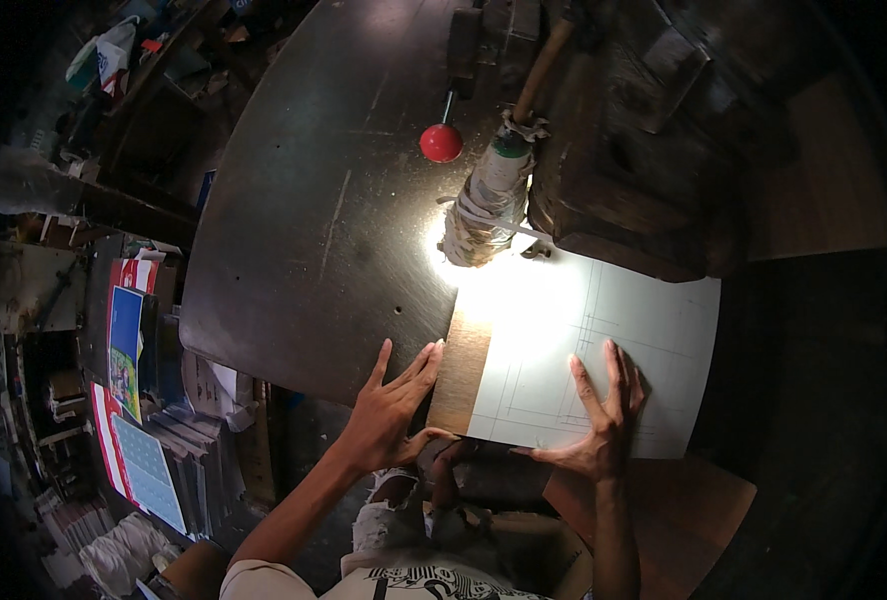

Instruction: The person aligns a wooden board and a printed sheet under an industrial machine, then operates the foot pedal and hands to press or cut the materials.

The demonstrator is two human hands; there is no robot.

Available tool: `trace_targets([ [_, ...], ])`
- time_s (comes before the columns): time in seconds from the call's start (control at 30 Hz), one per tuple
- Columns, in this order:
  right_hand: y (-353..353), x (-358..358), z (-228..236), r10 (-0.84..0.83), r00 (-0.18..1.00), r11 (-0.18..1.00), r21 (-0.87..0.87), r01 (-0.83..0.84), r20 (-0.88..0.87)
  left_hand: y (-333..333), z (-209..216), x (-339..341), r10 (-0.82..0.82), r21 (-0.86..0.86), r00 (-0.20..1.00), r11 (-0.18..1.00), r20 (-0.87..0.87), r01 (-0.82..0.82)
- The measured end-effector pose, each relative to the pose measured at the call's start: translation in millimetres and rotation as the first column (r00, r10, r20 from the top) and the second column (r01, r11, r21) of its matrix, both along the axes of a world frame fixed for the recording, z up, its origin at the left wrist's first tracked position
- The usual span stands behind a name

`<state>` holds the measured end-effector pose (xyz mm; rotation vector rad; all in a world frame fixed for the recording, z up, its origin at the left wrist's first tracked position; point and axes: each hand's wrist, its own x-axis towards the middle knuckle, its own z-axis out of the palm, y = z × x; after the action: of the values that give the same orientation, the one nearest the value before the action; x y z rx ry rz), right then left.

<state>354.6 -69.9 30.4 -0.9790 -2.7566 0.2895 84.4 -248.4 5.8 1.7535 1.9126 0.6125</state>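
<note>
Fig.: we press the white ruled sheet (604, 350) w/ both palms flat, fingers spread, left hand (389, 415) on its wooden edge strip (461, 375), right hand (604, 425) on the paper, near the lamp-lit machine head (624, 170); uneven pressure could skew the sheet.

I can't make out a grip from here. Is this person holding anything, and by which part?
Nothing is gripped. Both the left hand and right hand press flat, fingers spread, on the near edge of the white sheet.
</note>
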Motion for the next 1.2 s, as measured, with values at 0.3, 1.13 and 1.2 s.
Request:
trace_targets([
  [0.3, 4.4, -7.7, 12.7, 0.024, 1.0, 0.999, 0.022, -0.024, -0.004, 1.6, 2.8, -4.6, -0.014, 0.011, 0.999, 1.0, -0.038, 0.014],
  [1.13, -42.0, 9.5, -10.6, -0.225, 0.974, 0.972, -0.069, 0.225, -0.003, 25.6, 5.0, -6.4, 0.037, -0.006, 0.996, 0.999, -0.085, -0.037],
  [1.2, -39.8, 8.8, -11.1, -0.227, 0.974, 0.971, -0.075, 0.226, -0.005, 27.7, 4.2, -6.4, 0.036, -0.01, 0.997, 0.999, -0.064, -0.037],
])
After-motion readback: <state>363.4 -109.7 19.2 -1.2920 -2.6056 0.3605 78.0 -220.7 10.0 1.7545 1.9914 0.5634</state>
